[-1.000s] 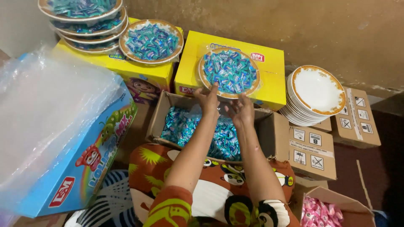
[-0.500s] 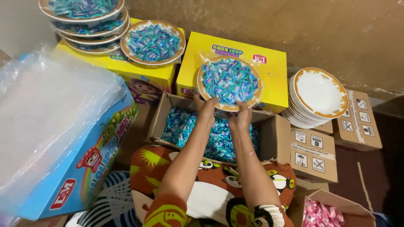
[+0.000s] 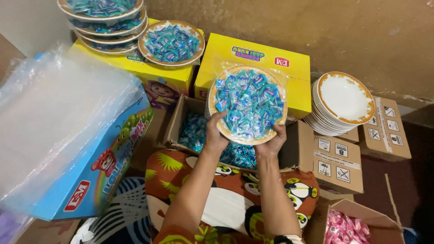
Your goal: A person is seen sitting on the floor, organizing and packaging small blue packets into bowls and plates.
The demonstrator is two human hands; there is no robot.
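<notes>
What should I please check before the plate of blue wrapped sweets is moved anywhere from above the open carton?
1. Both hands on plate: left hand and right hand grip the near rim of the round orange-rimmed plate of blue wrapped sweets: ok.
2. Plate level: it tilts toward the camera: not ok.
3. Clear film over sweets: seems to cover them; seal cannot tell.
4. Free space on the yellow cardboard box: ok.
5. Open brown carton of blue sweets lies below the plate: ok.
</notes>
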